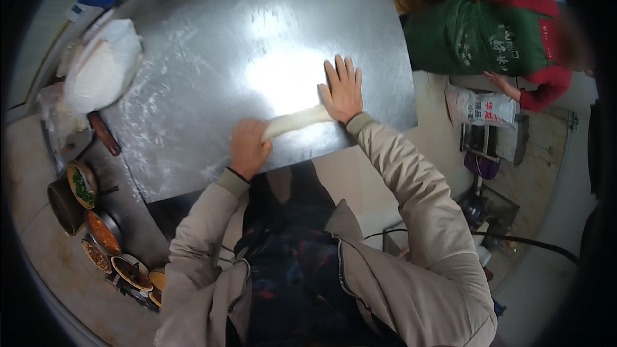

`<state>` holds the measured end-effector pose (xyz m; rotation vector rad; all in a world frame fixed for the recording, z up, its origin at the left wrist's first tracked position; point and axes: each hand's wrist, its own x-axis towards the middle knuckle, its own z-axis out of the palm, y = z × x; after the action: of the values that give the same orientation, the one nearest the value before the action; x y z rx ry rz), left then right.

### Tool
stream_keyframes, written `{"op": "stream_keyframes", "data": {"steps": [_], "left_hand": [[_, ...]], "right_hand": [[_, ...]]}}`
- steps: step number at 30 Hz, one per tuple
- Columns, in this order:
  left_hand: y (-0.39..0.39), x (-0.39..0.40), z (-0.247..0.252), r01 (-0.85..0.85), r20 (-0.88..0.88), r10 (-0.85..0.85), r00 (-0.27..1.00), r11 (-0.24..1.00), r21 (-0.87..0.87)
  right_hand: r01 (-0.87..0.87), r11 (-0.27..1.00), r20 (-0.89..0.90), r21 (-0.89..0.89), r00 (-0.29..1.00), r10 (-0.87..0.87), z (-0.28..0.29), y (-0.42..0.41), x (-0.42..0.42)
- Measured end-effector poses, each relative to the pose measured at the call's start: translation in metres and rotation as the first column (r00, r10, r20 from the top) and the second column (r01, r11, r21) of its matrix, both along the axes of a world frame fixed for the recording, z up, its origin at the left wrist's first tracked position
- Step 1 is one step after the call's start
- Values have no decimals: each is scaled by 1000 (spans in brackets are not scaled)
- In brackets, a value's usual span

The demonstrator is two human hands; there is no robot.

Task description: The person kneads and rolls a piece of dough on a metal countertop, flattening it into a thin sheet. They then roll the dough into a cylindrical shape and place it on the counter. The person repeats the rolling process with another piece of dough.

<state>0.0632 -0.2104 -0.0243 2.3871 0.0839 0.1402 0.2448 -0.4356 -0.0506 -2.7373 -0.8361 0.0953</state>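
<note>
A pale roll of dough (299, 121) lies along the near part of a steel worktable (202, 58). My left hand (249, 147) has its fingers curled around the roll's left end. Over the right end rests my right hand (343, 90), palm down, with the fingers spread flat toward the far side. The palm touches the dough and covers its tip. Bright glare lies on the steel just beyond the roll, and streaks of flour mark the table's left side.
A white plastic bag (103, 72) of flour sits at the table's left edge, near a brown wooden handle (103, 134). Bowls of chopped greens (83, 185) and red sauce (102, 232) stand lower left. A person in a green apron (458, 38) is beside a printed sack (482, 106) at right.
</note>
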Motion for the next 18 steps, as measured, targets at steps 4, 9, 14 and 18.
{"op": "stream_keyframes", "data": {"steps": [4, 9, 14, 18], "left_hand": [[2, 0, 2, -7, 8, 7, 1000, 1000, -20], [0, 2, -2, -15, 42, 15, 999, 1000, -1], [4, -3, -5, -8, 49, 8, 999, 1000, -10], [9, -5, -1, -28, 64, 31, 997, 998, -50]], "right_hand": [[-10, 998, -16, 55, 1000, 11, 5, -2, 12], [0, 998, 7, -67, 1000, 0, 5, 7, 16], [-44, 999, 1, -32, 999, 44, -3, 38, -16], [-64, 998, 56, 22, 997, 62, 11, 40, -19]]}}
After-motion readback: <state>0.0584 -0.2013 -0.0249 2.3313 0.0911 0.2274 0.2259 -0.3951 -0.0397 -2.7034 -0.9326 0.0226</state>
